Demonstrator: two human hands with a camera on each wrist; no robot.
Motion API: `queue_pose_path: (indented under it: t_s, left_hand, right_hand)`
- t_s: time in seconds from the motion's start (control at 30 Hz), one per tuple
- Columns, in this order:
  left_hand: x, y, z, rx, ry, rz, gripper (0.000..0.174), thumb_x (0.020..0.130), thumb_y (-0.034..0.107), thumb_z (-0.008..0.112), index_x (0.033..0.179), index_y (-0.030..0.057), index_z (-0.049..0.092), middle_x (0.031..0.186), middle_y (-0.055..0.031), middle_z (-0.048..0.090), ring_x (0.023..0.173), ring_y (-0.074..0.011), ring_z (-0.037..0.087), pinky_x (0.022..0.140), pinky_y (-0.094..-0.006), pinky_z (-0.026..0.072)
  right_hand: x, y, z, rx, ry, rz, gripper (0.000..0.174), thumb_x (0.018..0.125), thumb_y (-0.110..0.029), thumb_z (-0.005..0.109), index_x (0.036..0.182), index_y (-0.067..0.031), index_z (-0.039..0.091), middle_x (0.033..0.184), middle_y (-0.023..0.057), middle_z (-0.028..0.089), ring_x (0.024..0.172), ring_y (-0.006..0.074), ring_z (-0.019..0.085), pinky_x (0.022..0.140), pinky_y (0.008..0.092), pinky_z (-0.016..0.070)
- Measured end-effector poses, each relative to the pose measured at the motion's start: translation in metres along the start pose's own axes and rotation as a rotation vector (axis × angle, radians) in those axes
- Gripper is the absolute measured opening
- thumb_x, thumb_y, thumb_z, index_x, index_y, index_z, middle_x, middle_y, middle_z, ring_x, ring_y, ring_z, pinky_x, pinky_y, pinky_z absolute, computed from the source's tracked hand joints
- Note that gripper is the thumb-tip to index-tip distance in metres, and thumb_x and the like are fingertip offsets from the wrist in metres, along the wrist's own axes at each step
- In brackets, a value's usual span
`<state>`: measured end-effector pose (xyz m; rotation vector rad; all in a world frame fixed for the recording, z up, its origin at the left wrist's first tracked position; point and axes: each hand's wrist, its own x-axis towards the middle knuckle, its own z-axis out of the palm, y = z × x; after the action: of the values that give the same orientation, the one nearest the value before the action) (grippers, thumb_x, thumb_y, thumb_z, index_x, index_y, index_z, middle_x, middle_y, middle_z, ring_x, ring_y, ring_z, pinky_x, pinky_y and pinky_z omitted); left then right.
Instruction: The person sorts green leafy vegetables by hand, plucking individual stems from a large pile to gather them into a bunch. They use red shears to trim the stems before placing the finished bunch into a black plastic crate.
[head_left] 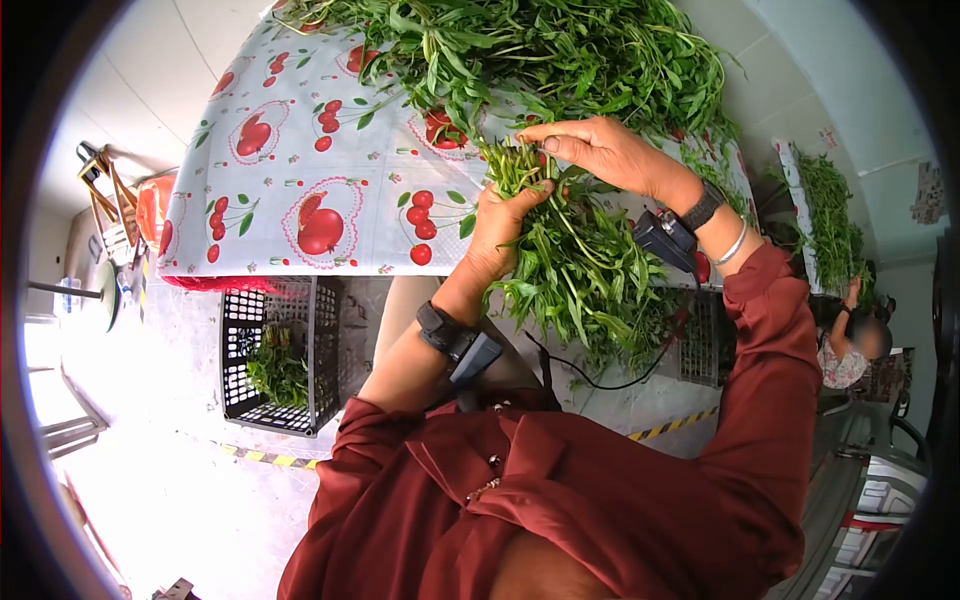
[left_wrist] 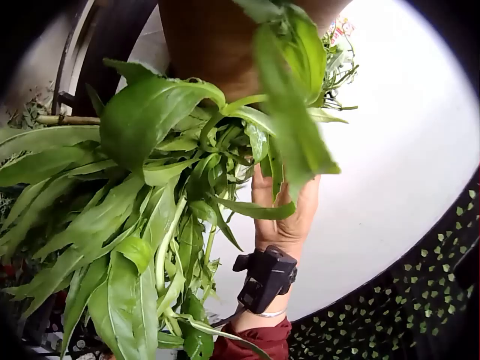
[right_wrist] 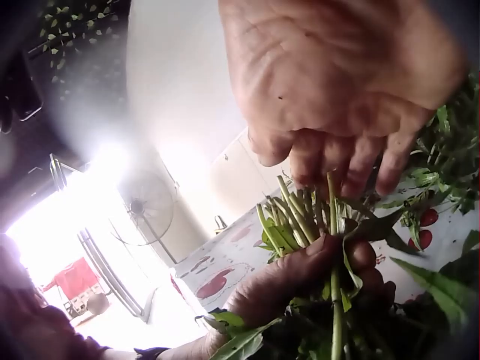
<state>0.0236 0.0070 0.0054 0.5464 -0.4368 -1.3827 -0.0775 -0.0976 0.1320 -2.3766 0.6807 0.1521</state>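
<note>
My left hand [head_left: 500, 225] grips a bunch of leafy greens [head_left: 575, 260] near its stem ends, thumb across the stems. The stem ends [right_wrist: 296, 214] point up past this hand, and the leaves hang over the table's front edge. My right hand [head_left: 615, 155] is held over the stem ends, fingers extended, with the fingertips right at the stem tops. From the right wrist view, one stem [right_wrist: 335, 277] stands taller than the others, near those fingers. Leaves [left_wrist: 142, 187] cover most of the left wrist view and hide the left hand's fingers.
A large heap of greens [head_left: 560, 60] lies at the table's far side, on a cherry-patterned tablecloth [head_left: 270, 200]. Below the front edge stands a black crate [head_left: 325, 350] holding greens. Another person [head_left: 850, 350] sits at the right, near more greens [head_left: 830, 210].
</note>
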Motion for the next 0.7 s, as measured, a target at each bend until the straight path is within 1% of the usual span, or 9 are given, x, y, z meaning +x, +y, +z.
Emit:
queue_pose_path:
  t_s: [0.07, 0.1, 0.17, 0.2, 0.3, 0.33, 0.43, 0.6, 0.7]
  left_hand:
    - [0.001, 0.000, -0.001, 0.015, 0.002, 0.005, 0.016, 0.081, 0.006, 0.059, 0.095, 0.0015, 0.054, 0.081, -0.0093, 0.063, 0.070, -0.0173, 0.062, 0.064, -0.0297, 0.0529]
    - [0.001, 0.000, -0.001, 0.029, 0.004, 0.004, 0.016, 0.080, 0.005, 0.059, 0.095, 0.0011, 0.055, 0.081, -0.0092, 0.063, 0.070, -0.0175, 0.062, 0.064, -0.0299, 0.0530]
    - [-0.003, 0.003, 0.003, 0.024, -0.018, -0.009, 0.017, 0.079, 0.004, 0.060, 0.095, 0.0010, 0.055, 0.081, -0.0089, 0.063, 0.071, -0.0176, 0.062, 0.065, -0.0302, 0.0531]
    - [-0.006, 0.007, 0.006, 0.043, -0.014, -0.029, 0.017, 0.079, 0.003, 0.061, 0.095, 0.0011, 0.056, 0.081, -0.0073, 0.063, 0.071, -0.0162, 0.061, 0.066, -0.0290, 0.0517]
    - [-0.007, 0.009, 0.008, 0.070, -0.017, -0.040, 0.015, 0.078, 0.004, 0.062, 0.093, 0.0011, 0.057, 0.079, -0.0059, 0.063, 0.070, -0.0141, 0.060, 0.065, -0.0271, 0.0499]
    - [-0.007, 0.009, 0.007, 0.047, -0.020, -0.049, 0.014, 0.079, 0.004, 0.062, 0.092, 0.0010, 0.058, 0.079, -0.0058, 0.063, 0.069, -0.0138, 0.060, 0.064, -0.0269, 0.0498]
    - [-0.006, 0.008, 0.005, 0.002, -0.015, -0.059, 0.010, 0.079, 0.004, 0.061, 0.088, 0.0011, 0.059, 0.078, -0.0058, 0.063, 0.069, -0.0135, 0.060, 0.063, -0.0264, 0.0500]
    - [-0.005, 0.007, 0.004, 0.037, 0.019, -0.075, 0.016, 0.078, 0.003, 0.062, 0.093, 0.0019, 0.057, 0.080, -0.0054, 0.063, 0.069, -0.0146, 0.061, 0.063, -0.0267, 0.0507]
    - [-0.005, 0.005, 0.005, -0.004, 0.036, -0.047, 0.018, 0.078, 0.003, 0.063, 0.095, 0.0019, 0.056, 0.081, -0.0054, 0.063, 0.070, -0.0148, 0.061, 0.063, -0.0269, 0.0506]
  right_hand:
    - [0.002, -0.002, 0.001, 0.062, 0.082, -0.149, 0.051, 0.091, -0.043, 0.041, 0.129, -0.0084, 0.044, 0.124, 0.0099, 0.051, 0.114, 0.0195, 0.048, 0.094, 0.0314, 0.0382]
    - [0.004, -0.002, 0.000, 0.062, 0.087, -0.149, 0.051, 0.091, -0.043, 0.041, 0.129, -0.0084, 0.044, 0.124, 0.0099, 0.051, 0.114, 0.0195, 0.048, 0.094, 0.0314, 0.0382]
    - [0.013, -0.005, -0.004, 0.146, 0.170, -0.255, 0.054, 0.090, -0.044, 0.043, 0.132, -0.0095, 0.039, 0.130, 0.0096, 0.045, 0.121, 0.0200, 0.041, 0.098, 0.0331, 0.0351]
    - [0.017, -0.009, -0.006, 0.146, 0.122, -0.266, 0.058, 0.090, -0.048, 0.041, 0.133, -0.0095, 0.038, 0.135, 0.0096, 0.040, 0.125, 0.0221, 0.037, 0.101, 0.0344, 0.0316]
    - [0.038, -0.012, 0.002, 0.034, 0.045, -0.354, 0.062, 0.089, -0.053, 0.038, 0.132, -0.0086, 0.038, 0.136, 0.0107, 0.038, 0.125, 0.0254, 0.036, 0.103, 0.0357, 0.0295]
    - [0.038, -0.014, 0.002, 0.018, -0.013, -0.345, 0.065, 0.088, -0.055, 0.035, 0.132, -0.0077, 0.037, 0.136, 0.0120, 0.037, 0.126, 0.0269, 0.035, 0.103, 0.0351, 0.0282]
    - [0.042, -0.006, 0.013, 0.028, -0.112, -0.341, 0.065, 0.089, -0.055, 0.035, 0.132, -0.0071, 0.037, 0.135, 0.0127, 0.039, 0.126, 0.0270, 0.035, 0.103, 0.0343, 0.0281]
    - [0.033, -0.006, 0.009, 0.007, -0.125, -0.296, 0.068, 0.088, -0.057, 0.033, 0.133, -0.0067, 0.035, 0.135, 0.0122, 0.039, 0.126, 0.0266, 0.036, 0.102, 0.0349, 0.0297]
    - [0.031, -0.012, -0.002, 0.019, -0.060, -0.366, 0.073, 0.085, -0.062, 0.032, 0.134, -0.0077, 0.034, 0.136, 0.0121, 0.038, 0.125, 0.0269, 0.036, 0.101, 0.0364, 0.0309]
